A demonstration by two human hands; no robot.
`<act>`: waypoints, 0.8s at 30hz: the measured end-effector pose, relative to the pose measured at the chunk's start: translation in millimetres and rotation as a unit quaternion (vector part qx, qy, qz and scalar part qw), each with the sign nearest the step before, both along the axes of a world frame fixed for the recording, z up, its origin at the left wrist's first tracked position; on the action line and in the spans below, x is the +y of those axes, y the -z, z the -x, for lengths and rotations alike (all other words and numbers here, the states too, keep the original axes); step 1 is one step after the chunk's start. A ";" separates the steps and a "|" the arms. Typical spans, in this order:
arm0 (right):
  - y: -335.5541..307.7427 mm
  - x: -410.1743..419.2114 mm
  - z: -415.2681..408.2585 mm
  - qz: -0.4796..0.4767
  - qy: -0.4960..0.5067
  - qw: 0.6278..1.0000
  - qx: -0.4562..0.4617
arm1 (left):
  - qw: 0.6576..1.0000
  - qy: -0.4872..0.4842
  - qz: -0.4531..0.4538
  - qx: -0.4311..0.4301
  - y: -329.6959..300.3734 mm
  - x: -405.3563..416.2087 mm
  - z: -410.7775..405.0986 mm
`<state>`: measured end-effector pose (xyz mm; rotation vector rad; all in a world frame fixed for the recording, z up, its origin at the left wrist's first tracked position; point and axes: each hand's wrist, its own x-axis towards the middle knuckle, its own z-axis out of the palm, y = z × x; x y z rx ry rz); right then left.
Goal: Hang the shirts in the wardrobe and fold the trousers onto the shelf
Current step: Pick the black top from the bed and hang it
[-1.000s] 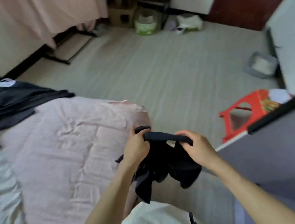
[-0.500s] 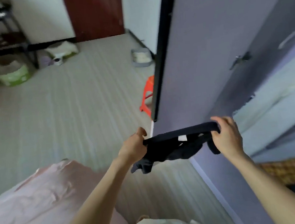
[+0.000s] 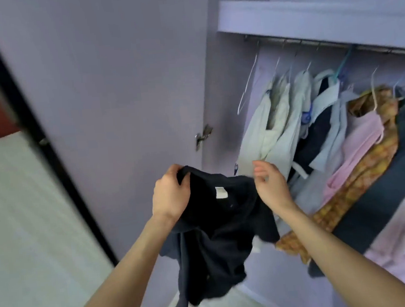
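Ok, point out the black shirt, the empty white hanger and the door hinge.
black shirt (image 3: 219, 245), head view, front panel.
empty white hanger (image 3: 247, 88), head view, sloping arm.
door hinge (image 3: 202, 136), head view, metal body.

the shirt (image 3: 218, 237) hangs between the left hand (image 3: 170, 197) and the right hand (image 3: 271, 186), its collar gripped by the left hand. beyond the right hand, clothes (image 3: 317, 128) hang from a rail (image 3: 329, 44) under a shelf (image 3: 307, 14) in the wardrobe. the wardrobe door (image 3: 107, 88) stands beyond the left hand, floor (image 3: 19, 230) to its left.
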<state>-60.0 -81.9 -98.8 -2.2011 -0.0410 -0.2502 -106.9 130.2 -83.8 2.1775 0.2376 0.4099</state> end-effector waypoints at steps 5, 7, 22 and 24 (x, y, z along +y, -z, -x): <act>-31.7 5.3 -102.7 -0.075 -0.028 0.997 -0.023 | 0.994 -0.016 -0.064 -0.086 -40.6 -28.0 -83.4; -46.7 12.5 -152.7 -0.072 -0.039 0.996 -0.023 | 0.985 -0.026 -0.124 -0.118 -52.8 -33.0 -114.0; -72.2 55.5 -337.1 -0.291 0.094 0.945 0.119 | 0.927 -0.073 -0.333 -0.158 -59.2 -39.7 -193.9; -74.8 52.5 -335.3 -0.281 0.085 0.953 0.080 | 0.938 -0.072 -0.306 -0.145 -58.8 -41.3 -195.9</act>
